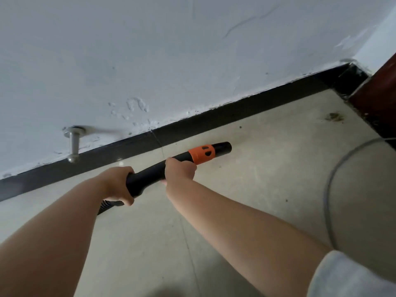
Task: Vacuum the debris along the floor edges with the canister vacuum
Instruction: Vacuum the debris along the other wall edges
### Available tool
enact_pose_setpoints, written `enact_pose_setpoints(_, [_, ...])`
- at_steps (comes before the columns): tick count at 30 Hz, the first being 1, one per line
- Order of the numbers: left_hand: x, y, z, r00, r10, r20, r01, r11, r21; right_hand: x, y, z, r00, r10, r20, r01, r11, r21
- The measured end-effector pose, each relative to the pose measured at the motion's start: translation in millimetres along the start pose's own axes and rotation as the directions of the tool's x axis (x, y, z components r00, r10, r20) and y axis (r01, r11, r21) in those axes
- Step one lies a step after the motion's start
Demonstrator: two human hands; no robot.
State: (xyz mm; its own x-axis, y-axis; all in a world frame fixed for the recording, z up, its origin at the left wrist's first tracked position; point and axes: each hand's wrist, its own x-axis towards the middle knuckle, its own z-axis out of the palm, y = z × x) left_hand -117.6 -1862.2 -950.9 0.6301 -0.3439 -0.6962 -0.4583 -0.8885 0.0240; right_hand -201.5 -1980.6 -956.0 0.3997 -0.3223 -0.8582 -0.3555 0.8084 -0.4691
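A black vacuum wand (150, 174) with an orange collar (202, 154) points right, its open end (225, 146) held above the pale tiled floor. My left hand (117, 183) grips the wand's rear end, where the ribbed hose (109, 205) drops away beneath it. My right hand (180, 171) grips the wand just behind the orange collar. A patch of brownish debris (333, 117) lies on the floor near the right corner, with a small dark speck (240, 127) closer to the baseboard. The canister is out of view.
A black baseboard (192, 123) runs along the white wall. A metal door stopper (74, 144) sticks out of the wall at the left. A dark red door frame (377, 99) stands at the right corner. A grey cord (330, 189) curves across the floor on the right.
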Motion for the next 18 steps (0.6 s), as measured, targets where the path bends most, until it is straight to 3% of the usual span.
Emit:
enact_pose_setpoints(7, [-18,-83,27,0.993,-0.075,0.086,0.072,0.997,0.030,-7,78,49,0.994,0.108,0.003,-0.108,0.993,-0.049])
enact_pose_setpoints(18, [1,-51,27,0.997,0.042,0.057,-0.044,0.998,0.035,7,60,21,0.998,0.040,-0.049,-0.040,0.999,0.009])
